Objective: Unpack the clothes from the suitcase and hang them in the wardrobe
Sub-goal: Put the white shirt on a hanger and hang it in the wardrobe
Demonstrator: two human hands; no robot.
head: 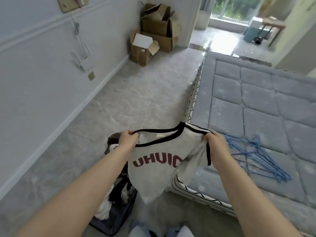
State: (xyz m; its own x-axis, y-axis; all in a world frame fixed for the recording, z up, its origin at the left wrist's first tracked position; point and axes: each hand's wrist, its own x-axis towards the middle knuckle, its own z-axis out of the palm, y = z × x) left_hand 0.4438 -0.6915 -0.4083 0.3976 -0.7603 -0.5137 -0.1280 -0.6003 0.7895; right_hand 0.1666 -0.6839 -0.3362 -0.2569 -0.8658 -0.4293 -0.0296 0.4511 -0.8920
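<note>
I hold a grey T-shirt point(153, 170) with black trim and dark red letters up in front of me, spread between both hands. My left hand point(126, 140) grips its left shoulder at the collar. My right hand point(216, 147) grips the right shoulder and sleeve. Below the shirt, on the floor, lies the open dark suitcase point(113, 219) with white and dark clothes point(106, 212) in it, partly hidden by my left arm and the shirt. Several blue wire hangers point(256, 158) lie in a heap on the mattress to the right. No wardrobe is in view.
A bare grey-blue quilted mattress point(256, 103) fills the right side, its corner just under the shirt. Cardboard boxes point(153, 33) are stacked in the far corner by a doorway point(222, 36). A pale wall point(42, 74) runs along the left, marble floor point(128, 100) between.
</note>
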